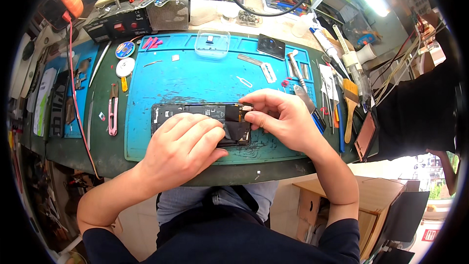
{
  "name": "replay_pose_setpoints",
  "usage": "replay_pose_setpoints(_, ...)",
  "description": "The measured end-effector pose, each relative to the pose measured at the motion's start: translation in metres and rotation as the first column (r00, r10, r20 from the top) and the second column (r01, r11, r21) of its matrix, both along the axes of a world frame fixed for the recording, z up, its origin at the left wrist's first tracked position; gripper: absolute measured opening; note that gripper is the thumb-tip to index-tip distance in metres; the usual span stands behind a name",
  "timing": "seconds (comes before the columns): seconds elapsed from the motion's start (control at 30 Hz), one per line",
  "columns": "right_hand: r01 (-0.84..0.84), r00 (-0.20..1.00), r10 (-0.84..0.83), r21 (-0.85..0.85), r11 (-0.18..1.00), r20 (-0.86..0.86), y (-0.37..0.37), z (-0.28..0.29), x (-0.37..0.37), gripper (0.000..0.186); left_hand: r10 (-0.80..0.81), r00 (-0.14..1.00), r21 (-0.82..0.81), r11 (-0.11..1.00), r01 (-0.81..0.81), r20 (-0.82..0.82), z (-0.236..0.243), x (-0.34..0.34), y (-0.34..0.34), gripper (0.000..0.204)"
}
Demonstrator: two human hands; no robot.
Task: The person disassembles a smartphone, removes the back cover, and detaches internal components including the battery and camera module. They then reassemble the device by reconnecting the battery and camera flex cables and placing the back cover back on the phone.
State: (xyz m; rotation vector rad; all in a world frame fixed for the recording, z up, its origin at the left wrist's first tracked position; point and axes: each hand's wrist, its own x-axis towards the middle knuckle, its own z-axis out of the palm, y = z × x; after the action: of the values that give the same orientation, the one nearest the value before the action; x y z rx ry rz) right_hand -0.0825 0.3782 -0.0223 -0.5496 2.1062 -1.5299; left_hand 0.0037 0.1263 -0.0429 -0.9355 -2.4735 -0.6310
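Note:
An opened smartphone (195, 109) lies lengthwise on the blue repair mat (185, 83), its dark inside facing up. My left hand (183, 146) rests over its near left part, fingers curled together on the phone and fingertips by a black flap (237, 132); the hand hides much of the phone's lower side. At the right end, my right hand (278, 117) pinches with thumb and forefinger around a small light-coloured part (248, 108), too small to name. A SIM eject pin (244, 82) lies on the mat beyond the right hand.
Farther back on the mat stand a clear plastic box (212, 44) and a black camera-module cover (271, 46). Pink-handled pliers (113, 110) lie left; a brush (350, 110) and screwdrivers lie right. A red cable (73, 88) runs down the left side. A black ring (273, 12) hangs overhead.

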Motion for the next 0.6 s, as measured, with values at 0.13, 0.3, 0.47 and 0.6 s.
replay_pose_setpoints(0.13,-0.013,0.995,0.019,0.067,0.998,-0.094,0.001,0.003,0.0,0.027,-0.003,1.0,0.006,1.0,0.003,0.002,0.002,-0.001,0.0,0.043)
replay_pose_setpoints(0.3,-0.019,0.99,0.03,0.076,0.997,-0.141,0.002,-0.001,-0.001,0.029,-0.012,0.998,0.09,0.996,0.007,0.056,0.001,-0.001,-0.001,0.043)
replay_pose_setpoints(0.47,0.12,0.984,-0.094,-0.169,0.978,0.155,0.009,0.007,-0.009,0.035,0.026,0.994,0.056,0.998,-0.032,0.108,0.015,0.002,-0.001,0.029)
replay_pose_setpoints(0.6,0.166,0.977,-0.13,-0.223,0.961,0.167,0.016,0.004,-0.012,0.037,-0.005,0.983,0.131,0.991,-0.019,0.186,0.017,-0.002,-0.002,0.02)
